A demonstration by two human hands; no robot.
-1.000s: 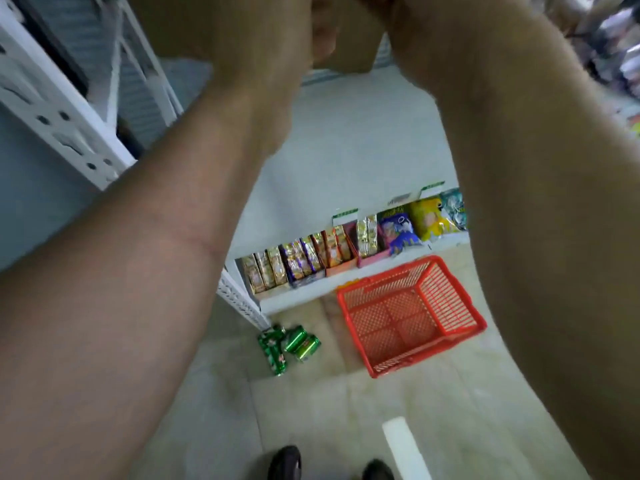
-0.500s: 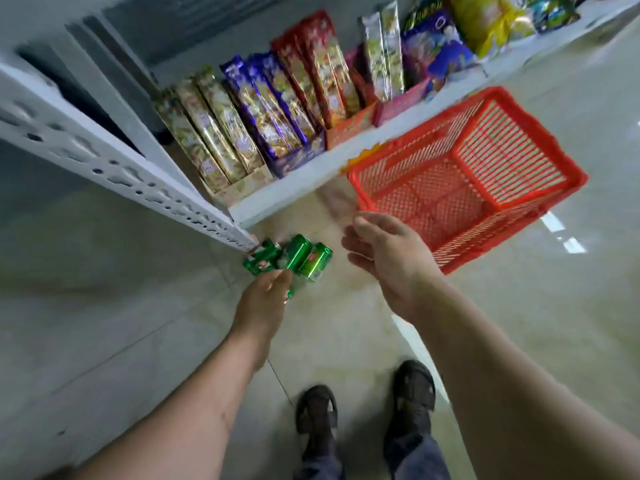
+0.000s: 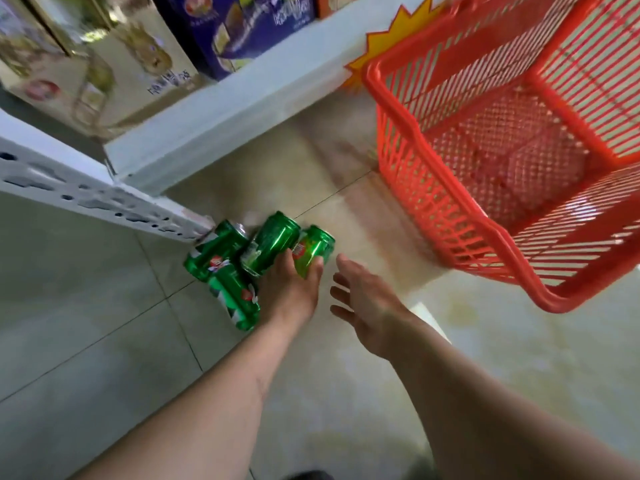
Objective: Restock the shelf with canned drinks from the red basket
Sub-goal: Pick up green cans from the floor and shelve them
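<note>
Several green drink cans [image 3: 228,268] lie on their sides on the tiled floor by the foot of the white shelf upright [image 3: 104,199]. My left hand [image 3: 289,289] reaches down onto them and grips the rightmost green can [image 3: 313,247], finger and thumb on either side of it. My right hand [image 3: 363,303] hovers just right of that can, fingers spread and holding nothing. The red basket [image 3: 415,140] stands on the floor to the right with nothing visible inside it.
The white bottom shelf [image 3: 221,109] carries gold snack boxes [image 3: 104,64] and a blue box [image 3: 242,29]. A yellow starburst tag [image 3: 377,46] hangs on its edge behind the basket. Bare floor tiles spread in front.
The view has dropped from high above to close over the floor. Both arms came down from in front of the camera; my left hand has closed on the rightmost can.
</note>
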